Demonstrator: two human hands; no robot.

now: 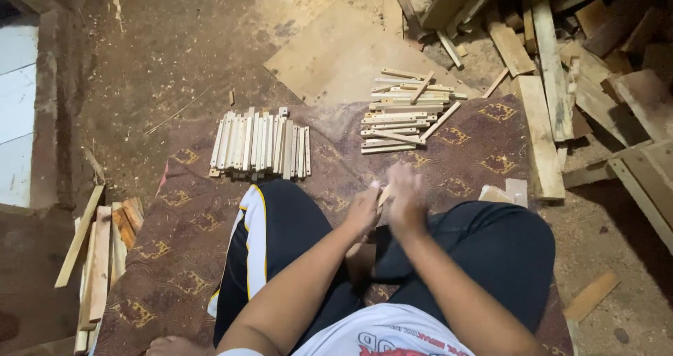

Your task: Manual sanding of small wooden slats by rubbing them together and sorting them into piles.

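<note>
The person is sitting on a patterned dark red mat (189,237) with legs in black trousers (294,230) bent outward, one trouser leg carrying a white and yellow side stripe. Both forearms are reaching forward over the lap. The left hand (363,212) and the right hand (406,200) are meeting between the knees, and both are closing on a small pale wooden stick (383,196) that is showing only as a short length between them. The left fingers are curling together around its near end; the right hand is blurred, its fingers are bunching over the stick, though exactly how they are gripping cannot be told.

Just beyond the right knee, a small pale block (517,190) is lying on the mat. Farther ahead on the left, a neat row of wooden strips (261,144) is lying side by side on the mat's far edge. To its right, a looser heap of strips (406,111) is piling up crosswise, some pieces tilting over the others. At the person's left, a few longer slats (98,258) are resting on the dirt floor. Beyond the heap, a flat sheet of board (336,55) is lying on the ground, and rough planks and offcuts (554,69) are crowding the far right corner.
</note>
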